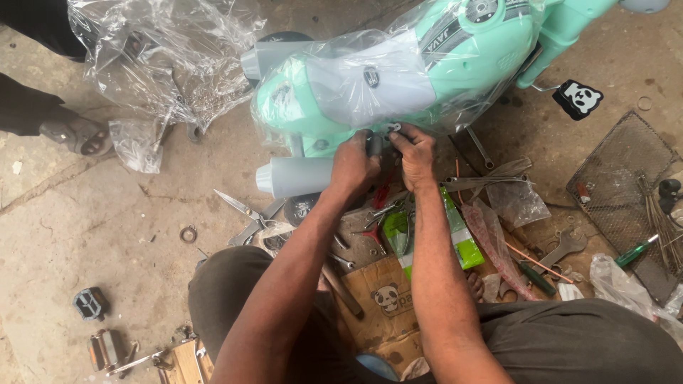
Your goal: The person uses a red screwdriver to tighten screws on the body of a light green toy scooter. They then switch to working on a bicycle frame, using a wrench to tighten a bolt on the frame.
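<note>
Toy scooter: a mint-green child's ride-on scooter (pixel 455 57) lies on its side on the concrete floor (pixel 85 235) at top centre, partly wrapped in clear plastic film (pixel 377 78).
Scooter parts: a grey seat panel shows under the film; a grey cylindrical exhaust piece (pixel 295 176) projects at the lower left of the body.
Left hand: the left hand (pixel 353 165) is closed, fingers curled against the lower edge of the scooter body, just beside the exhaust piece. What it grips, if anything, cannot be told.
Right hand: the right hand (pixel 415 153) is pinched shut on a small pale fitting (pixel 393 129) at the scooter's lower edge, close beside the left hand.
Directly below the hands: scissors (pixel 245 210), a green-and-white plastic pack (pixel 459 231), red-handled pliers, and loose metal tools lie on the floor and on a flattened cardboard sheet (pixel 384 299).
Right side: an open-ended spanner (pixel 565 245), a green-handled screwdriver (pixel 637 250), a wire mesh basket (pixel 619 178) and a black panda-face tag (pixel 578 98).
Left side: crumpled clear plastic wrap (pixel 167 64), a black pedal (pixel 91 303), a small metal ring (pixel 188 233).
Other person: a sandalled foot (pixel 78 135) rests at the far left edge.
</note>
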